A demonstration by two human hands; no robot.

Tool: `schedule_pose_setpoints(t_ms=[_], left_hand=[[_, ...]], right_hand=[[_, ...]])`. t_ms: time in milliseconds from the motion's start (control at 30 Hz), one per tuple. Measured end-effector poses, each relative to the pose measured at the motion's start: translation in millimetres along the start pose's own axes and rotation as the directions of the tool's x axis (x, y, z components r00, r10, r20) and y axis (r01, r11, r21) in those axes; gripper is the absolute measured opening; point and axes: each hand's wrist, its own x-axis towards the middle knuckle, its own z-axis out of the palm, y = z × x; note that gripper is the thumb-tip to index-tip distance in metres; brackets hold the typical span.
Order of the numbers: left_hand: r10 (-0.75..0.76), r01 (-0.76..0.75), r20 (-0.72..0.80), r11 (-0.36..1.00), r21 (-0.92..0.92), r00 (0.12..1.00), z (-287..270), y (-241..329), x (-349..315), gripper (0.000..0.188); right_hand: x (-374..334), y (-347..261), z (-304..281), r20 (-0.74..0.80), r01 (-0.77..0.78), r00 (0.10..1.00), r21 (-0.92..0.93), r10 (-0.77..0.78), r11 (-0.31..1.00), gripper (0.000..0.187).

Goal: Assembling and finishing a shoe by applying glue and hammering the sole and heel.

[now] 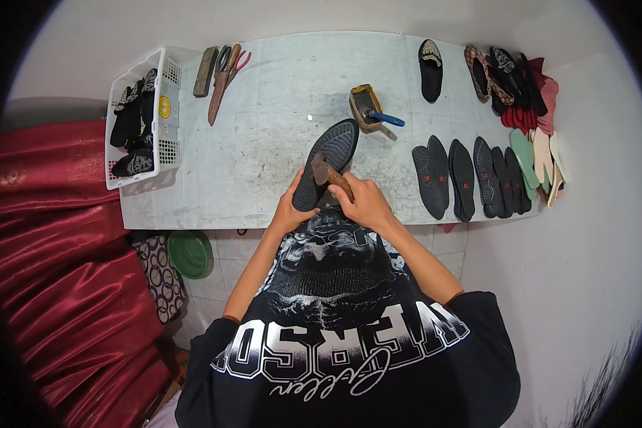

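Note:
A shoe (341, 140) with a black ridged sole is held sole up over the table's near edge, its pointed toe tilted away and to the right. My left hand (289, 208) is closed around its heel end. In my right hand (368, 204) is a hammer (341, 184), gripped by its wooden handle. The hammer's dark head lies over the middle of the sole; whether it touches, I cannot tell. Just beyond the shoe's toe stands a stained yellowish tub (357, 98) with a blue-handled brush (388, 118) resting across it.
At the table's (292, 71) left end, a white plastic basket (167, 146) holds several dark shoes. Nearby lie a brownish block (205, 71), a sheathed tool (221, 89) and red-handled pliers (243, 60). Rightward are black soles (462, 175), a black shoe (431, 75), patterned shoes (478, 71) and green insoles (523, 153).

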Motion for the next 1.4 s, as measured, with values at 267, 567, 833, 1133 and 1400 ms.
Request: schedule_pose_setpoints(t_ms=[267,567,833,1133,1400], left_hand=[[0.041,-0.039,-0.019,0.996,0.084,0.999,-2,1,-3,0.118],[-0.071,0.07,0.053,0.997,0.026,0.996,-6,7,-2,0.12],[-0.032,0.031,0.004,0.998,0.052,0.999,-3,2,-1,0.118],[-0.027,0.029,-0.028,0.997,0.073,0.999,-2,8,-4,0.117],[0.022,-0.021,-0.021,0.998,0.055,1.0,-2,2,-3,0.117]], right_hand=[[2,-6,-6,0.001,-0.028,1.0,-0.017,0.028,0.999,0.047],[-20,-5,-26,-0.01,-0.094,0.996,-0.097,0.093,0.991,0.047],[-2,-5,-8,-0.007,-0.065,0.998,-0.061,0.064,0.996,0.048],[14,-4,0,-0.02,0.012,1.0,-0.039,-0.012,0.999,0.047],[-10,-3,-29,-0.063,-0.062,0.996,-0.085,0.057,0.994,0.042]])
